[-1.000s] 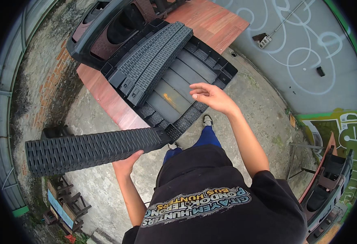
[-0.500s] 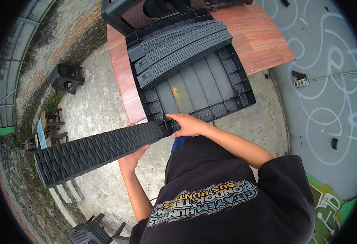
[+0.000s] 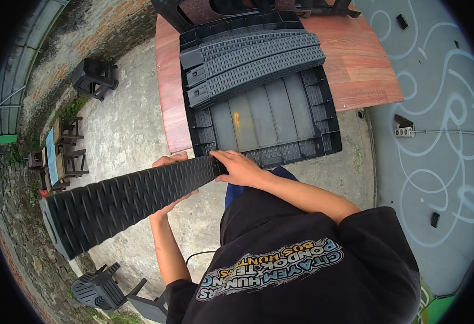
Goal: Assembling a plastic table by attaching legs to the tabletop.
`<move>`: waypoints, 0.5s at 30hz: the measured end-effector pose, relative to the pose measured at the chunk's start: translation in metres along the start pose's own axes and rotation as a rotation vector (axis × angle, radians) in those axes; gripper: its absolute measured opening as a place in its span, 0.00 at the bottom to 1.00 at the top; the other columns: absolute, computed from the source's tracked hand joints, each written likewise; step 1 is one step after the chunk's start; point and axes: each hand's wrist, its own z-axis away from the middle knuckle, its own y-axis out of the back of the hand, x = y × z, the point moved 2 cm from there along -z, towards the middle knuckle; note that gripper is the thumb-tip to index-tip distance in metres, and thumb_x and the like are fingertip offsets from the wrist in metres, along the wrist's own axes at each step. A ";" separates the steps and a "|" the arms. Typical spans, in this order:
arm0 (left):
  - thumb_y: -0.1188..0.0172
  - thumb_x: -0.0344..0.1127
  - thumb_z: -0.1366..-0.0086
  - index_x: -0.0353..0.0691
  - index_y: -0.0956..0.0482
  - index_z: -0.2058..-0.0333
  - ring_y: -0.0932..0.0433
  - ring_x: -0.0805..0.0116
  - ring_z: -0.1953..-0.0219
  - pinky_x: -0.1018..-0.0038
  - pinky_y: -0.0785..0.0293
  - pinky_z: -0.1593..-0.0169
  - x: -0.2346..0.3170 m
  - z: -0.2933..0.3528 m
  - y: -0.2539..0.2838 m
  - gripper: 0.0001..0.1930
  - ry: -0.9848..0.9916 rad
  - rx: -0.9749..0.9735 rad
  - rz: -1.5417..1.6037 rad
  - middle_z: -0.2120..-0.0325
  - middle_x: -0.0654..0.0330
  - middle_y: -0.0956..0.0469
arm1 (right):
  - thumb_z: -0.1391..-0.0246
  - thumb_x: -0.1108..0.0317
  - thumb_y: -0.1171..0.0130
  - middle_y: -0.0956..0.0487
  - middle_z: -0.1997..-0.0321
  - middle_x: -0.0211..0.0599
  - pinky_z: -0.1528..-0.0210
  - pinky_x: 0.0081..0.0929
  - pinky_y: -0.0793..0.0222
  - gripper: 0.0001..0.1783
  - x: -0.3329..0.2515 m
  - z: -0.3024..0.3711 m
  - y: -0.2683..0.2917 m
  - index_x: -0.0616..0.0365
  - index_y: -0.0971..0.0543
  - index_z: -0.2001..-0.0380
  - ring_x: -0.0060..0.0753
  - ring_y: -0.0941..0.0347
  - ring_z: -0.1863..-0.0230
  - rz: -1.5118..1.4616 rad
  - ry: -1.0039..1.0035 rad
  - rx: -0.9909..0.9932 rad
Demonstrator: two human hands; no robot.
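A long dark grey plastic table leg (image 3: 123, 200) with a woven pattern slants from the near left toward the middle, its wide end nearest me. My left hand (image 3: 168, 207) cradles it from beneath, fingertips showing past its far side. At the narrow end, my right hand (image 3: 242, 169) grips close to the corner of an upturned black plastic tabletop (image 3: 280, 116); my fingers and the leg hide whether the two are joined. Several similar loose legs (image 3: 264, 67) lie side by side across the far part of the tabletop's underside.
The tabletop rests on a red wood-patterned table (image 3: 364, 70), with dark plastic furniture (image 3: 221, 11) at its back. A black stool (image 3: 92, 78) stands at the left and a grey plastic chair (image 3: 99, 289) at the near left. A power strip (image 3: 404, 132) hangs on the grey wall.
My left hand has shifted forward and now wraps around the leg, fingers over its far side. The leg's wide end has come slightly nearer. The whole view has shifted a little.
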 end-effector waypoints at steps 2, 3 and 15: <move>0.20 0.23 0.67 0.39 0.34 0.51 0.27 0.57 0.44 0.58 0.30 0.39 0.003 -0.003 -0.001 0.41 -0.013 -0.022 -0.038 0.51 0.51 0.25 | 0.55 0.58 0.30 0.33 0.36 0.46 0.37 0.40 0.38 0.44 0.002 0.003 0.000 0.61 0.38 0.37 0.48 0.37 0.36 0.045 0.014 0.044; 0.21 0.23 0.67 0.39 0.34 0.51 0.27 0.56 0.44 0.58 0.29 0.40 0.005 -0.004 0.002 0.41 -0.029 -0.041 -0.083 0.51 0.50 0.25 | 0.54 0.58 0.31 0.32 0.37 0.46 0.37 0.40 0.37 0.44 0.001 0.002 0.002 0.61 0.38 0.37 0.48 0.36 0.37 0.058 0.020 0.033; 0.20 0.24 0.65 0.41 0.37 0.48 0.27 0.61 0.47 0.59 0.27 0.42 0.006 0.008 0.003 0.44 0.029 0.004 -0.048 0.51 0.51 0.27 | 0.55 0.60 0.31 0.30 0.41 0.47 0.40 0.40 0.36 0.43 0.002 -0.001 0.003 0.64 0.38 0.39 0.47 0.34 0.39 0.215 0.082 0.006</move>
